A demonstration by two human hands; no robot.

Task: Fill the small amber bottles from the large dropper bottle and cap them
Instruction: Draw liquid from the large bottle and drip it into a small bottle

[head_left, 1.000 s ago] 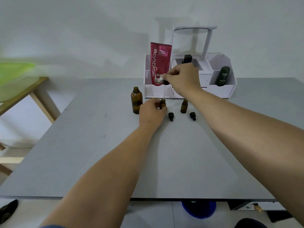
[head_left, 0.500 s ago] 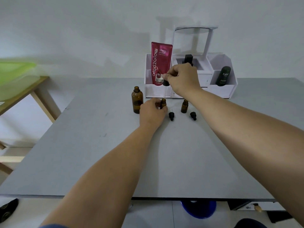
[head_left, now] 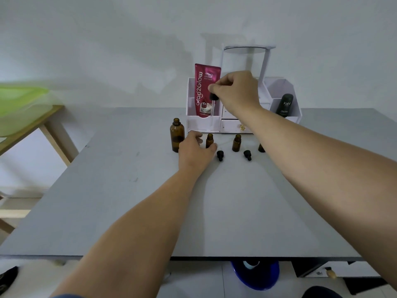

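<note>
Presently the right hand (head_left: 235, 91) pinches the dropper (head_left: 213, 104) above the small amber bottle (head_left: 209, 140) steadied on the worktop (head_left: 129, 201) by the left hand (head_left: 194, 150); filling proceeds, requiring careful tip alignment.

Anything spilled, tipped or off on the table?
Nothing stands out. The large bottle and both visible small bottles stand upright and uncapped, two black caps lie loose beside them, and no liquid shows on the table.

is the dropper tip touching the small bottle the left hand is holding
Apart. The head view shows the dropper held high by the right hand, its tip clearly above the small bottle.
</note>
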